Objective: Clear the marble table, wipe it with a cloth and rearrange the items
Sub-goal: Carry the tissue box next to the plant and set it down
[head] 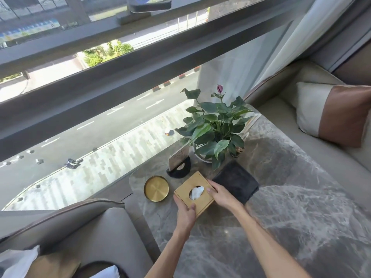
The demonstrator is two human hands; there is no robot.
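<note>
Table [281, 207] was grey veined marble, running from the window toward me between two sofas. Tissue box [193, 194] sat on its near-left part, tan, square, with white tissue [197, 192] poking out of the round top hole. I had both hands on the box. Left hand [185, 214] gripped the near-left corner, thumb on the top face, fingers wrapped down the side. Right hand [221, 195] clamped the right edge, fingertips on the top, palm against the side. Could not tell if the box was lifted or resting on the marble.

Dark cloth [235, 182] lay folded flat just right of the box, partly under my right wrist. Gold tray [156, 188] sat just left of the box, close to the table's edge, apart from it. Card stand [178, 170], black half-round base with a tilted card in it, stood just behind the box. Plant [212, 127] in a white pot stood behind that, near the glass, one purple bud on top. Small dark item at the pot's right side was too hidden to identify.

Cushion [331, 115] leaned on the right sofa [281, 117]. Left sofa [90, 227] touched the table's near-left side.
</note>
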